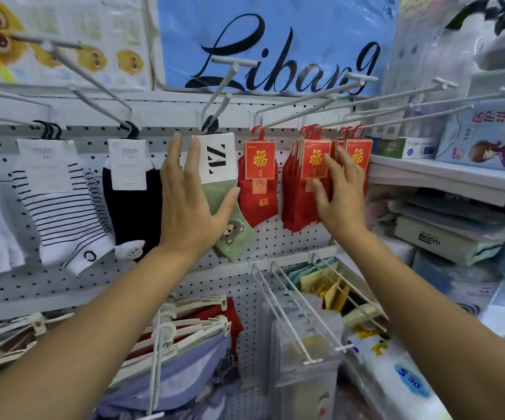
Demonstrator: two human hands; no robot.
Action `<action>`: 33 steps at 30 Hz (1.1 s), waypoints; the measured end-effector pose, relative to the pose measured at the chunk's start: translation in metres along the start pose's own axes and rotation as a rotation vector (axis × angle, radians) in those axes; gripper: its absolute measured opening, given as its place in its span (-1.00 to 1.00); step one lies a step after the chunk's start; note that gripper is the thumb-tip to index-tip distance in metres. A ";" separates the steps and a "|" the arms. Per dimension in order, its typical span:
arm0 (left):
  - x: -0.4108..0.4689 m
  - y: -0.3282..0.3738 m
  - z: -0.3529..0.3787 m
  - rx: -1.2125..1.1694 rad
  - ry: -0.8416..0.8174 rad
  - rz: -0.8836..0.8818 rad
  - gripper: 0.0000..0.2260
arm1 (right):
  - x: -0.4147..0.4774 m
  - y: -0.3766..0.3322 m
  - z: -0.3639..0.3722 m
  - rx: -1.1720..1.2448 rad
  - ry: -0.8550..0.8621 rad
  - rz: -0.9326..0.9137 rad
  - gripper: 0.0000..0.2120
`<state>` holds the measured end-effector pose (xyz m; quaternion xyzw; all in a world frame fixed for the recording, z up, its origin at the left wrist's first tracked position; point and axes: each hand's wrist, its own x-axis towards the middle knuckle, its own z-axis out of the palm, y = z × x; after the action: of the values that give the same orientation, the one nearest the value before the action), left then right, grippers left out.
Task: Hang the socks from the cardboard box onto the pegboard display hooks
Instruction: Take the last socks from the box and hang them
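Observation:
Socks hang in a row from white hooks on the pegboard [278, 241]. My left hand [187, 201] lies flat with fingers spread against the green bear socks [233, 228], its thumb on their right edge. My right hand [340, 195] presses with spread fingers on a thick bunch of red socks [298, 201] with red and gold labels. A single red pair [259, 192] hangs between the two hands. Left of my left hand hang black socks [130, 201] and striped white socks [63, 213]. The cardboard box is out of sight.
Long white hooks [366, 101] jut out toward me above the socks. Below, wire hooks [290, 310] carry clear packets, and hangers with folded garments [184, 344] sit at lower left. Shelves [445, 177] on the right hold boxes and packaged goods.

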<state>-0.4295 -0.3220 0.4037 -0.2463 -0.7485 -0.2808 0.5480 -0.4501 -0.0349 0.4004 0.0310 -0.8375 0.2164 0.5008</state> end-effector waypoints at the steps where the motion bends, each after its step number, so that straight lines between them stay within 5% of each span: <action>1: -0.002 -0.001 0.001 -0.012 -0.015 -0.010 -0.20 | -0.001 0.006 -0.001 0.002 -0.004 0.074 -0.43; 8: -0.009 -0.003 0.009 -0.047 -0.058 -0.014 -0.17 | 0.014 0.028 -0.005 0.023 -0.228 0.215 -0.19; 16: -0.009 -0.004 0.008 -0.065 -0.061 -0.013 -0.17 | 0.010 0.009 -0.016 0.069 -0.190 0.237 -0.27; 21: -0.015 -0.002 -0.014 -0.060 0.014 -0.030 -0.44 | -0.020 -0.057 -0.030 0.229 0.097 0.060 -0.74; 24: -0.021 -0.011 -0.043 -0.002 0.096 0.039 -0.62 | -0.042 -0.115 -0.039 0.354 0.108 -0.007 -0.89; 29: -0.028 -0.052 -0.113 0.120 0.130 0.082 -0.82 | -0.068 -0.211 -0.025 0.474 0.073 -0.236 -0.94; 33: -0.027 -0.096 -0.165 0.244 0.059 0.007 -0.76 | -0.068 -0.274 0.016 0.432 -0.015 -0.242 -0.76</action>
<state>-0.3745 -0.5065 0.4032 -0.1721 -0.7598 -0.1926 0.5966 -0.3564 -0.3001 0.4271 0.2390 -0.7658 0.3288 0.4984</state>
